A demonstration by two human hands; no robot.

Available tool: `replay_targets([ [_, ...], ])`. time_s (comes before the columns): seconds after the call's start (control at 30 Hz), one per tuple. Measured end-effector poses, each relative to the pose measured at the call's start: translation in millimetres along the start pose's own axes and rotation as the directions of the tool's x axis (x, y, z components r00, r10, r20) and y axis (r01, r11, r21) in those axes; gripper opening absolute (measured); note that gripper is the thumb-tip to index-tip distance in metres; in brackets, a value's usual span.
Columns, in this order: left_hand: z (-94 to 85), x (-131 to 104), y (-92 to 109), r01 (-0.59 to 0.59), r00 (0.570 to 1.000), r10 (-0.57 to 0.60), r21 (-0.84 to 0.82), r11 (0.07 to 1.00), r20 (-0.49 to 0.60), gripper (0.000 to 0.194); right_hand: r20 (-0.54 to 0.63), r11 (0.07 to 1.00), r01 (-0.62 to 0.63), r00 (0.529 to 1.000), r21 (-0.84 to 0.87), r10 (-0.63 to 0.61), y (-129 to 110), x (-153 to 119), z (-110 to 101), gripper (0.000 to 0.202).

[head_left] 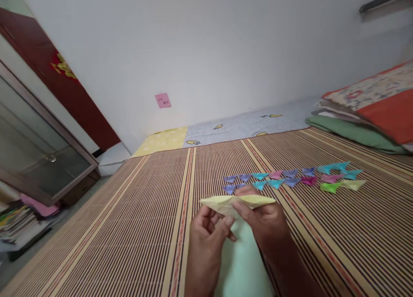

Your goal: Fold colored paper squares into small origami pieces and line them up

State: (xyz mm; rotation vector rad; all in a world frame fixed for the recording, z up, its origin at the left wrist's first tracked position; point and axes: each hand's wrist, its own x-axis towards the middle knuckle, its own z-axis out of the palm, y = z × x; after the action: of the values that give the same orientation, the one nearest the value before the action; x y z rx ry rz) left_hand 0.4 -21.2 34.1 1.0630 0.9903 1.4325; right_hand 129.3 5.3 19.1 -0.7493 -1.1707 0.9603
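A pale yellow folded paper (222, 204), wide with two pointed ends and a fold hanging in its middle, is held up in front of me. My right hand (266, 221) pinches its middle and right side, the thumb lying on the near face. My left hand (211, 234) has its fingers curled under the left side, with the thumb near the middle fold. Below the hands is a smooth pale green surface (243, 262); I cannot tell what it is. Beyond the right hand, small folded paper shapes (291, 182) in blue, purple, pink, green and yellow lie in two rows.
The striped woven mat (129, 228) spreads under everything. Folded bedding (380, 108) is stacked at the right, and a patterned cloth (226, 129) runs along the wall. A pink note (163, 100) sticks to the wall. Books (16, 224) lie lower left, below a glass-panelled door (41, 142).
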Motion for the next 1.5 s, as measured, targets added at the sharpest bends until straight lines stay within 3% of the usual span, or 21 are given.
replay_targets([
  [0.07,5.9,1.2,-2.6,0.048,0.999,-0.046,-0.072,0.996,0.022,0.030,-0.039,1.000,0.022,0.999,-0.021,-0.023,2.7,-1.0,3.8,0.015],
  [0.17,10.6,3.0,-4.9,0.045,0.998,-0.053,-0.176,0.983,-0.037,0.030,-0.024,0.999,0.002,1.000,-0.037,-0.003,1.8,-3.0,9.1,0.015],
  [0.27,6.4,6.6,-4.3,0.008,0.998,-0.025,-0.243,0.970,-0.066,0.028,0.054,0.996,0.055,0.997,-0.076,-0.051,-6.7,-3.5,6.1,0.015],
  [0.33,-0.6,9.5,-3.8,0.015,0.998,-0.030,-0.245,0.969,-0.061,0.026,0.158,0.996,0.053,0.987,-0.076,-0.041,-13.8,-2.4,-2.5,0.029],
  [0.43,-12.7,13.3,-5.6,0.018,0.999,-0.026,-0.207,0.978,-0.038,0.021,0.199,0.996,0.018,0.980,-0.088,0.000,-21.2,0.9,-18.5,0.049],
  [0.57,-23.7,15.7,-11.4,-0.017,1.000,0.018,-0.119,0.993,0.002,0.014,0.174,0.971,-0.103,0.975,-0.216,0.142,-26.5,4.5,-26.0,0.026],
  [0.7,-25.9,14.1,-13.2,-0.034,0.999,0.035,-0.022,0.999,0.037,0.013,0.214,0.960,-0.197,0.947,-0.201,0.239,-34.7,4.6,-19.5,0.023],
  [0.83,-24.5,12.3,-11.2,-0.066,0.996,0.063,0.050,0.997,0.057,0.015,0.287,0.944,-0.197,0.918,-0.265,0.273,-38.0,3.0,-19.0,0.022],
  [1.0,-22.3,10.2,-6.4,-0.059,0.996,0.051,0.116,0.991,0.069,0.015,0.299,0.930,-0.203,0.907,-0.307,0.297,-34.9,2.7,-21.5,0.019],
  [1.27,-13.6,8.8,-1.5,-0.116,0.987,0.090,0.202,0.972,0.136,0.016,0.277,0.924,-0.078,0.941,-0.373,0.192,-34.3,0.0,-8.9,0.011],
  [1.5,-9.4,8.1,1.5,-0.102,0.986,0.076,0.180,0.978,0.146,0.017,0.314,0.869,0.083,0.946,-0.488,0.086,-30.5,0.9,-13.1,0.011],
])
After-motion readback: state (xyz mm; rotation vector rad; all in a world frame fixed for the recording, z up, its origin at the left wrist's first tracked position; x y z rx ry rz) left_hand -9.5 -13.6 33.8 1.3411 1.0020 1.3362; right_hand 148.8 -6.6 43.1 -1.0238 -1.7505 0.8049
